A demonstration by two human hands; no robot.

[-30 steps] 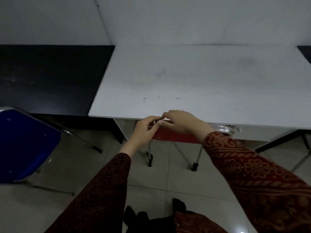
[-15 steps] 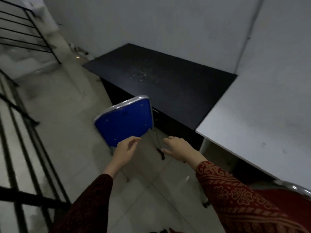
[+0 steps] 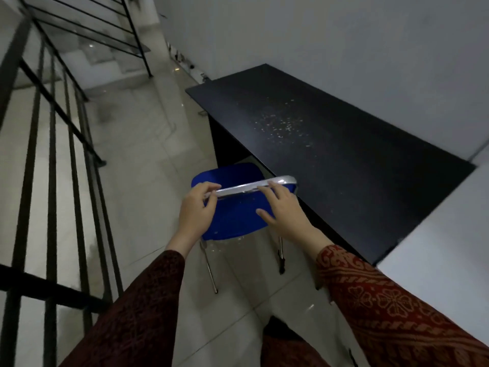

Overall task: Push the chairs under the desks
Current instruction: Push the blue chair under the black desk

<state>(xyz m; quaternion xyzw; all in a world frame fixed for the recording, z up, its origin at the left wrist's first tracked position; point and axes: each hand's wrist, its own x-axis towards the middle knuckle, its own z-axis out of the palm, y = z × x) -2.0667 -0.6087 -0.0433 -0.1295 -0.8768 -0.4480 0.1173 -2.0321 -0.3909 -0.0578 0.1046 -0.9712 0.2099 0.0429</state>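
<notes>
Left grip (image 3: pixel 197 210) pinches chrome rail (image 3: pixel 238 188) on blue chair (image 3: pixel 235 221); flat right grip (image 3: pixel 285 215) touches it.

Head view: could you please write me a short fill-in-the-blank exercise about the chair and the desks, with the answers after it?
1. The left hand grips the top rail of the ____ chair, and the right hand rests on it.
2. The chair stands in front of the ____ desk, not the white desk.
3. The black railing is on the person's ____ side.
Answers: blue, black, left.
</notes>
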